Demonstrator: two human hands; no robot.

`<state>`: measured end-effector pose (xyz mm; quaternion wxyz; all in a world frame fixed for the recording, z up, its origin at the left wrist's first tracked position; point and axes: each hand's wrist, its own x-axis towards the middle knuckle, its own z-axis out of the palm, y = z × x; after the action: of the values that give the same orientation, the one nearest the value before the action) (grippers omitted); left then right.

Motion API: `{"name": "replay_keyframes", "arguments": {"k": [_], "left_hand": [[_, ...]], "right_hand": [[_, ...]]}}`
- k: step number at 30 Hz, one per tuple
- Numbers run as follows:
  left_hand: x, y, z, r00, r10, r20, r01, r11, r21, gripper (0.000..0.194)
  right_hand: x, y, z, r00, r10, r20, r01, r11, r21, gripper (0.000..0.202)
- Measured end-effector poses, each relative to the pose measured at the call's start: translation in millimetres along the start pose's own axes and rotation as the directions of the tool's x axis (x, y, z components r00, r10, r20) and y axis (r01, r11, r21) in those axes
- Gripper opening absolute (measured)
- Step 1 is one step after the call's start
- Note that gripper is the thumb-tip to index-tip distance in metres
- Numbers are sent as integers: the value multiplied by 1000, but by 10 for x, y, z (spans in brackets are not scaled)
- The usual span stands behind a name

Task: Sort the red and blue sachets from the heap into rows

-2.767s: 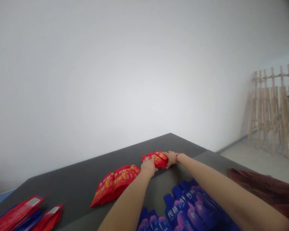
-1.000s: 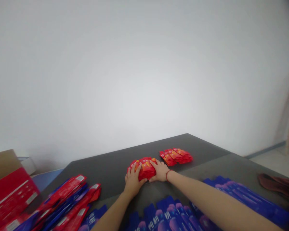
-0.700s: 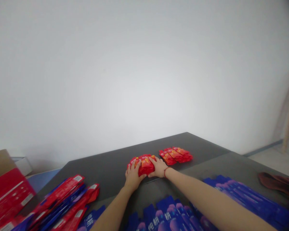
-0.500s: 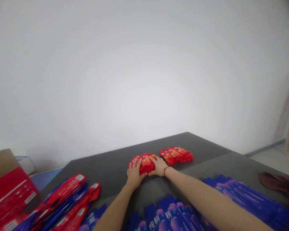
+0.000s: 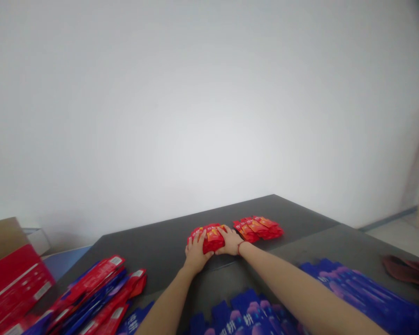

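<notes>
A bunch of small red-and-orange packets (image 5: 212,236) lies on the dark table (image 5: 150,246), pressed between my two hands. My left hand (image 5: 196,253) has its fingers over the left end and front of the bunch. From the right side, my right hand (image 5: 229,241), with a red cord at the wrist, grips the same bunch. Just beyond it, a second bunch of red packets (image 5: 258,228) rests by itself, overlapped in a row. The undersides of the held packets are hidden.
Blue packets (image 5: 244,314) lie below my forearms, and another row of blue packets (image 5: 363,288) is at right. Red and blue flat packs (image 5: 97,293) are piled at left beside a red box (image 5: 16,284). A brown item (image 5: 407,271) sits at the right edge.
The view has shifted slightly, so the table and packets appear a little lower and farther right. Both hands keep their hold on the same bunch.
</notes>
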<state>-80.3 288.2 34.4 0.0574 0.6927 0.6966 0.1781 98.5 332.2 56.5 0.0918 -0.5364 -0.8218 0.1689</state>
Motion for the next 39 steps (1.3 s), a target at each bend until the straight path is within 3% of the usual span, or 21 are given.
{"name": "replay_keyframes", "arguments": {"k": [2,8,13,17,20,24,27,29,32,34,36,39], "left_hand": [[-27,-19,-10,1000,7,-15,-7,1000,-17,85],[-47,-49,5,999,15,-35,-17,999,-47,65],[-32,-53,12,999,35,-37,-38,997,-60,67],[-159,-17,-128,996,62,-61,-66,995,-72,70],[-412,-29,-393,993,87,-80,-92,994,-59,61],[-1009,-237,-966,999,31,-40,-31,999,10,42],[-1586,-459,-1385,996,-82,22,78,986,144,29],[-1930,-563,-1537,978,-207,-5,200,939,280,23],[-2275,-605,-1529,945,-319,-69,315,840,441,22],[-2401,-578,-1436,937,-332,-109,340,792,507,28],[-2480,-540,-1351,943,-309,-127,326,771,547,37],[-2570,-508,-1311,963,-247,-108,263,774,576,43]], "right_hand": [[-8,0,-11,1000,-16,2,16,1000,13,115],[-9,-38,8,1000,-10,-14,11,1000,26,77],[-6,-87,10,999,-21,-47,21,1000,-3,82],[-116,-115,-96,994,-78,-80,75,997,-36,84],[-304,-199,-186,979,-174,-105,168,984,-59,79],[-691,-571,-193,924,-372,-88,368,928,-62,68],[-1074,-1099,-50,805,-592,-39,591,806,-36,51],[-1327,-1517,112,715,-699,33,699,714,-38,46],[-1639,-2075,378,651,-753,98,759,643,-98,45],[-1816,-2308,521,655,-749,97,754,640,-150,39],[-1990,-2389,611,676,-734,71,732,658,-175,36],[-2266,-2267,650,677,-736,-12,727,671,-144,36]]}}
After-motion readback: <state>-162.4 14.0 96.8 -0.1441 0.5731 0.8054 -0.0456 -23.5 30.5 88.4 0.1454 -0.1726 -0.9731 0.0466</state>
